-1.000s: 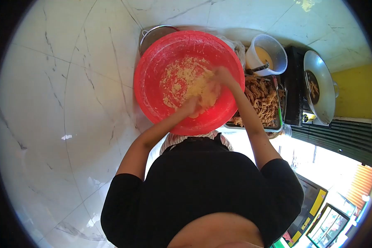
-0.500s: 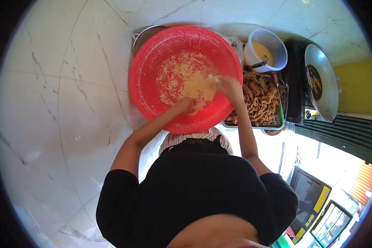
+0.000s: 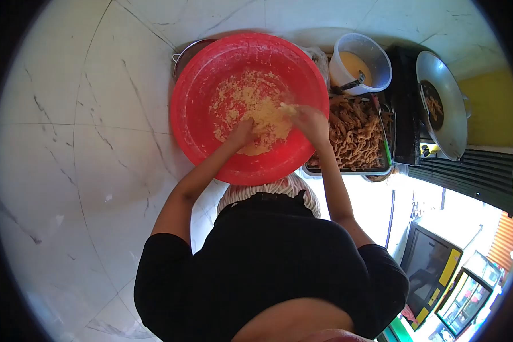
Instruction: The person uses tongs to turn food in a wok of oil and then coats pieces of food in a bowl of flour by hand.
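A wide red plastic basin (image 3: 191, 145) holds yellowish flour (image 3: 271, 117), loose in the middle and clumpy toward the far left. Over the right part of the basin, my right hand (image 3: 312, 121) pinches a pale flour-coated piece (image 3: 288, 108) at its fingertips. My left hand (image 3: 243, 134) reaches in from the near side, at the near-left edge of the flour heap. Its fingers point down into the flour and are partly hidden, so I cannot make out whether they grip anything.
A tray of brown fried strips (image 3: 356, 134) lies right of the basin, with green-handled tongs (image 3: 386, 151) along its edge. Behind it stands a white bucket (image 3: 382, 71) of yellowish batter. Farther right, a wok (image 3: 453, 102) with dark oil sits on a black stove (image 3: 406, 114).
My left hand has lifted a little and moved up and left from the flour. My right hand still holds the coated piece over the basin. The whole view has shifted slightly.
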Demonstrator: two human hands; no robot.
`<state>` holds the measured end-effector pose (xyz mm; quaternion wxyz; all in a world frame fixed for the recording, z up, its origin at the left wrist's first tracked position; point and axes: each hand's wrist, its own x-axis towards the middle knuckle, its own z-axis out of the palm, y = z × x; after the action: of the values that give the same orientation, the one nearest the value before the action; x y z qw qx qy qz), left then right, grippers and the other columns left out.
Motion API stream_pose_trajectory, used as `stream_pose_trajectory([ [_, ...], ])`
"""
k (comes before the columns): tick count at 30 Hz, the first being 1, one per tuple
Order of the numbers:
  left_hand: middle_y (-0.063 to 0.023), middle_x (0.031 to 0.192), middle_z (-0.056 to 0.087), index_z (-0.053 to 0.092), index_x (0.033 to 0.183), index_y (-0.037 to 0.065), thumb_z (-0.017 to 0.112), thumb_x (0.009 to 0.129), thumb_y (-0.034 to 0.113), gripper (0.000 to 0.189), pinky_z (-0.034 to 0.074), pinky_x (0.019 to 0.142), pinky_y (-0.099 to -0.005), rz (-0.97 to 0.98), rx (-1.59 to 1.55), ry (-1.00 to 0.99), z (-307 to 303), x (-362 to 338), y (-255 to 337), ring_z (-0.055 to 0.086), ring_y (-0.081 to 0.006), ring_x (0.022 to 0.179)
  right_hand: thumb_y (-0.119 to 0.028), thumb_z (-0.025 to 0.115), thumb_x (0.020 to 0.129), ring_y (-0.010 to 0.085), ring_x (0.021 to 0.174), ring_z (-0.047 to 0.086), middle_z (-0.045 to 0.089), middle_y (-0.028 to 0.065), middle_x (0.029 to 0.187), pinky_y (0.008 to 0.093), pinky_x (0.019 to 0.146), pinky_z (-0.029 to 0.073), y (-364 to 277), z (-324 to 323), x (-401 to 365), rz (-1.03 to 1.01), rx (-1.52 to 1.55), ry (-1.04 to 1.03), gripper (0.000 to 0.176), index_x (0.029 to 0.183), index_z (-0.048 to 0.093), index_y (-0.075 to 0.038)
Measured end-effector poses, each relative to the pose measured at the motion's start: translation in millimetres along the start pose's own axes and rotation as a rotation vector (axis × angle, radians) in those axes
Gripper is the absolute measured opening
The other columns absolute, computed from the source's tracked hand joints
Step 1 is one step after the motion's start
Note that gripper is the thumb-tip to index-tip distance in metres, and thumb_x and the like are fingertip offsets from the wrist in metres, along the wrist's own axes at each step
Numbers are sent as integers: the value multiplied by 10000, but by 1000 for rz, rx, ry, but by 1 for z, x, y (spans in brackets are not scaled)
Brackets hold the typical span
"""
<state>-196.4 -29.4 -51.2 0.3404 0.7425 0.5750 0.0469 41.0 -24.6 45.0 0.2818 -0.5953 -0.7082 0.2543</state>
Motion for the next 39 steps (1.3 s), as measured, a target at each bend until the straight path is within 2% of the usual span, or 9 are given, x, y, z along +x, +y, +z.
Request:
stream_pose_trajectory([
  [5,-228,920,527,505,976,43,618,684,132,326,461,742,-413,95,49,-419,10,-35,20,546,-365,889,-219,672,661,289,770,590,615,142,854,363,708,465,3,-2,6,-9,15,19,330,910,614,-11],
  [7,-228,958,500,490,1008,47,600,706,119,329,456,735,-413,156,58,-144,26,-35,14,533,-383,872,-217,671,660,288,775,591,616,144,867,362,714,465,4,-1,10,-7,14,14,329,911,615,-10],
  [11,-238,951,487,470,1009,23,559,717,75,309,446,707,-427,187,134,-114,10,-12,3,530,-380,860,-216,666,663,292,765,589,614,141,839,370,707,462,6,1,8,-58,-17,11,320,904,613,-11],
  [14,-234,909,482,476,994,21,581,713,63,303,443,696,-434,100,142,154,14,11,-13,513,-385,821,-219,663,665,292,759,588,611,138,826,375,700,460,0,-1,7,-60,-17,12,314,898,613,-14],
  [20,-227,873,497,469,972,20,581,727,117,287,448,691,-422,165,-729,13,81,22,23,520,-371,835,-213,660,668,280,749,590,612,127,827,367,683,464,4,-4,12,-21,-19,-37,307,910,618,-28],
  [22,-207,907,501,458,1004,27,550,754,134,287,456,695,-424,205,93,31,70,6,66,524,-361,856,-209,659,669,275,746,591,613,123,828,361,677,466,5,-3,16,-3,0,-39,306,916,619,-32],
  [26,-200,943,496,440,1035,30,495,783,113,271,462,697,-435,236,137,37,42,29,48,526,-357,873,-203,662,666,268,737,595,615,117,817,355,672,470,8,-1,20,-36,-36,-15,310,927,622,-41],
  [32,-207,900,489,424,977,-2,521,771,65,237,437,715,-401,-37,63,265,23,55,21,520,-346,838,-192,664,662,262,731,596,618,108,810,357,670,469,23,13,18,-63,-58,-56,310,932,623,-47],
  [39,-233,936,497,419,962,-60,533,790,51,234,433,745,-391,-292,-452,461,-27,30,-5,526,-360,886,-188,648,673,258,722,595,615,100,794,369,674,463,15,11,20,-93,-92,-23,297,933,619,-47],
])
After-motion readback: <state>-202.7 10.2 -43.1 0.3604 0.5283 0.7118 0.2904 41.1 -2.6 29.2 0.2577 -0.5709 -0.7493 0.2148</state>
